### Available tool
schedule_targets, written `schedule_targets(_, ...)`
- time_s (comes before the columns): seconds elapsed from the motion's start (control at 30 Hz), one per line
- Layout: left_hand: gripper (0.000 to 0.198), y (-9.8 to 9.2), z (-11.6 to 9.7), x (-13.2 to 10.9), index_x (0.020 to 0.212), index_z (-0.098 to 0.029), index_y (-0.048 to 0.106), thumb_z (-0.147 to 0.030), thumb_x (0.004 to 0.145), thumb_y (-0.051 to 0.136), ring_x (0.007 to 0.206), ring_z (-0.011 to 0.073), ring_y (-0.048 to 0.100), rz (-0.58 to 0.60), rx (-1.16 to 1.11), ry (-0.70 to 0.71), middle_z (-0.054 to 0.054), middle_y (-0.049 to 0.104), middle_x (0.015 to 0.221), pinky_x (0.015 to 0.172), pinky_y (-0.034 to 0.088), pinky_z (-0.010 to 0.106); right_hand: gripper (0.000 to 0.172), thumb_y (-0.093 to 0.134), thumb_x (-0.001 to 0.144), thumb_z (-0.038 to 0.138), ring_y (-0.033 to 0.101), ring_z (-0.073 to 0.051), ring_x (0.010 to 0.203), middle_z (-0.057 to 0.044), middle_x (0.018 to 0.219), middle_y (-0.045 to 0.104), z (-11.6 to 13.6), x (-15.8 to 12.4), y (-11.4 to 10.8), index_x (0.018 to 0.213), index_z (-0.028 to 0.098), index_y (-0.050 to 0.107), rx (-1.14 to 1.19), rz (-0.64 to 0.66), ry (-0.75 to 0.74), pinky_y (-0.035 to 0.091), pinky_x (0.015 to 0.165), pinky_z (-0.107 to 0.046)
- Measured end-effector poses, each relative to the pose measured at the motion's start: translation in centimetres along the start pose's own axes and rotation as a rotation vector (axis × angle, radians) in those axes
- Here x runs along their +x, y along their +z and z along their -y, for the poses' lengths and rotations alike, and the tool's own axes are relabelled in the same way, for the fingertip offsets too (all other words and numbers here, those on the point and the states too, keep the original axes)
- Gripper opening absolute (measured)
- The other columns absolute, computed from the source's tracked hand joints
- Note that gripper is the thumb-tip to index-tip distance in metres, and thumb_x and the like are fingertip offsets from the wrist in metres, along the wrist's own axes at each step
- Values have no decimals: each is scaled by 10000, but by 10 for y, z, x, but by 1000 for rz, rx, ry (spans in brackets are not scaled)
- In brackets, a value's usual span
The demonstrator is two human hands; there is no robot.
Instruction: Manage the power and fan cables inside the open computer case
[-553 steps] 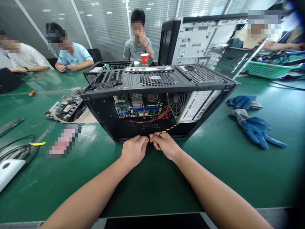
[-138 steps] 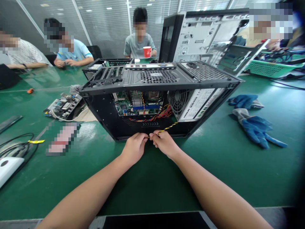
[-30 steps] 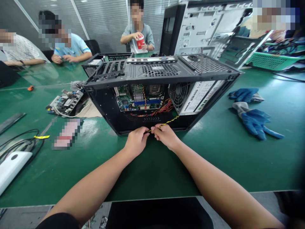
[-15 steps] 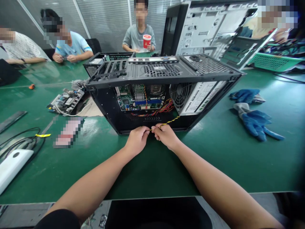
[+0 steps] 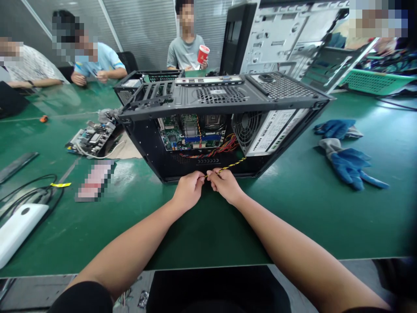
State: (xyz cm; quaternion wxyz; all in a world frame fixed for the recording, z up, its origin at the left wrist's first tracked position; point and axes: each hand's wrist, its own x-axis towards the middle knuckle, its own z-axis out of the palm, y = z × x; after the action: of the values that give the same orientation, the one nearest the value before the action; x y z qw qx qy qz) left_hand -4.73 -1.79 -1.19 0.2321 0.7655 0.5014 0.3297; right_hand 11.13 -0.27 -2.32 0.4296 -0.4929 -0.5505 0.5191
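Close together at the near edge of an open black computer case (image 5: 224, 99), both my hands pinch a twisted yellow-and-black cable (image 5: 237, 164). My left hand (image 5: 189, 190) is closed on its end part, which the fingers partly hide. Just to the right, my right hand (image 5: 227, 186) grips the same cable, which runs up toward the power supply (image 5: 271, 132). Inside the case, a green motherboard (image 5: 172, 140) shows, with red and multicoloured wires (image 5: 215, 151) below it.
Blue work gloves (image 5: 348, 163) lie to the right. On the left are a pixelated flat pink item (image 5: 95, 180), a white device (image 5: 22, 232), black cables (image 5: 55, 202) and loose circuit boards (image 5: 94, 139). Behind stand another case (image 5: 276, 39) and a green basket (image 5: 378, 82). Several people sit around the table.
My hands keep nearly the same grip on the cable. The view has shifted slightly. Across the table, a person's red cup has tilted.
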Motion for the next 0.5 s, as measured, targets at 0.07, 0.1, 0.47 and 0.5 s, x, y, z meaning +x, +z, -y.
schedule_targets(0.07,165,0,0,0,875,-179,619,-151,936,468,635,127,607,-2,5,-3,10,654,731,633,451,249,323,551,870,436,454,-95,422,46,484,485,-1,-1,1,662,188,555,-40,-16,-13,353,450,-235)
schedule_targets(0.1,166,0,0,0,878,-179,618,-149,937,465,636,129,604,-2,6,-5,10,652,729,635,449,250,322,542,876,433,459,-98,425,45,482,487,-1,-2,1,664,191,554,-64,-24,-17,358,455,-236)
schedule_targets(0.47,167,2,4,0,874,-185,554,-145,949,410,702,161,598,6,43,36,30,637,763,677,455,290,307,513,888,422,479,-122,457,31,505,506,-5,-4,4,675,206,555,-178,-63,-82,380,491,-258)
schedule_targets(0.5,161,2,5,-1,875,-187,550,-144,948,413,705,161,597,-4,47,47,29,634,765,680,456,291,306,514,888,419,479,-122,458,32,503,505,-4,-4,3,672,205,555,-175,-65,-81,379,493,-258)
